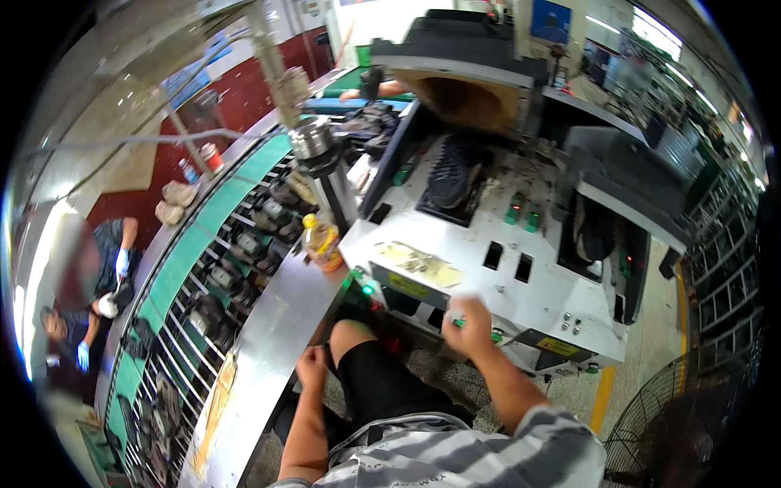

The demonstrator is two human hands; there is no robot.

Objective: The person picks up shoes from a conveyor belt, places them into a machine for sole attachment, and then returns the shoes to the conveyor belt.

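My left hand is a loose fist beside my left thigh, near the corner of the metal table; nothing shows in it. Held over the front edge of the white press machine, my right hand is curled closed, slightly blurred, beside small green switches. A dark shoe sits sole up or tilted, I cannot tell which, in the machine's left bay, beneath a raised padded lid. Another dark shoe is in the right bay, partly covered by its lid.
A bottle of yellow liquid stands on the metal table by a steel post. Left of it, a rack holds several shoes along a green conveyor. Gloved co-workers stand beyond. A fan is at lower right.
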